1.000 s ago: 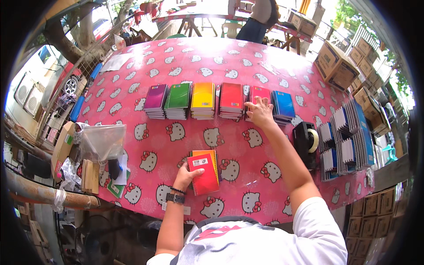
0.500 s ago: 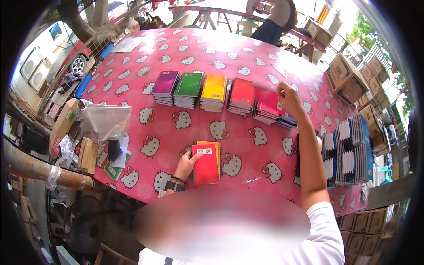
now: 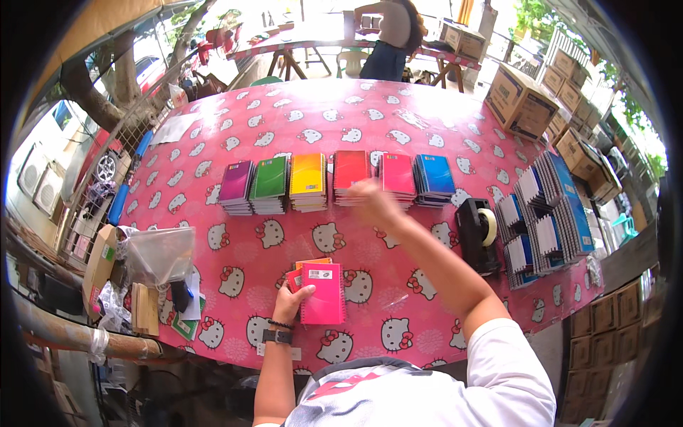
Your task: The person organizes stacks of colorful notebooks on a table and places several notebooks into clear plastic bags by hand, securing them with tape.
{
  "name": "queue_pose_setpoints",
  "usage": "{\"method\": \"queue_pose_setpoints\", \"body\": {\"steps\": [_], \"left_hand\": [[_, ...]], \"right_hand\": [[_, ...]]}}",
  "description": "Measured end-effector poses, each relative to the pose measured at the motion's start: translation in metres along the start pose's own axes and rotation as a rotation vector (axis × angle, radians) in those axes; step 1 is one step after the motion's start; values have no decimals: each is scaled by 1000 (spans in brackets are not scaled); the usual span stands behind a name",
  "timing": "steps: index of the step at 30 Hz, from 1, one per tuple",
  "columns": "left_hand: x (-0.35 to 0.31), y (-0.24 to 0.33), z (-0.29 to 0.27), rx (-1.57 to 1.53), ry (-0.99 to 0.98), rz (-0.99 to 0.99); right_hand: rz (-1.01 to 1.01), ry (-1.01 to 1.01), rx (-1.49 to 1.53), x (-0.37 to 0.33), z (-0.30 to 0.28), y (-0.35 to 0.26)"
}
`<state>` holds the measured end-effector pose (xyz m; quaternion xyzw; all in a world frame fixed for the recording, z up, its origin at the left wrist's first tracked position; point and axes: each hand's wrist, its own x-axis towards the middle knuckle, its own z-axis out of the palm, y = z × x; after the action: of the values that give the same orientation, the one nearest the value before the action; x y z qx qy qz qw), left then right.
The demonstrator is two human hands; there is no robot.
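My left hand is closed on a few small spiral notebooks. A pink notebook lies on top, and edges of a red one and an orange-yellow one show beneath. My right hand, smeared by motion, is over the front of the red and pink stacks; its fingers cannot be made out. Six-colour piles stand in a row: purple notebooks, green notebooks, yellow notebooks, red notebooks, pink notebooks and blue notebooks.
A black tape dispenser stands right of my right forearm, beside piled blue notebooks. Clear plastic sleeves and wooden blocks lie at left. Cardboard boxes sit at far right. A person stands beyond the patterned table.
A pink notebook now covers the red one in my left hand. My right hand has moved left from the pink stack. The view has shifted, bringing the blue stack and tape dispenser into clear sight.
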<state>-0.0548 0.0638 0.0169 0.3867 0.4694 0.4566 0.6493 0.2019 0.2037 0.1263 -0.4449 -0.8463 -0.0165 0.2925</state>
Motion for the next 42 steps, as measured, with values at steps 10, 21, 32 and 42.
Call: {"method": "queue_pose_setpoints", "body": {"steps": [10, 21, 32, 42], "left_hand": [[1, 0, 1, -9, -22, -9], [0, -3, -8, 46, 13, 10], [2, -3, 12, 121, -19, 162], [-22, 40, 34, -90, -247, 142]], "right_hand": [[901, -237, -534, -38, -49, 133], [443, -532, -77, 15, -103, -35], [650, -36, 399, -130, 51, -111], [466, 147, 1581, -106, 1, -106]]}}
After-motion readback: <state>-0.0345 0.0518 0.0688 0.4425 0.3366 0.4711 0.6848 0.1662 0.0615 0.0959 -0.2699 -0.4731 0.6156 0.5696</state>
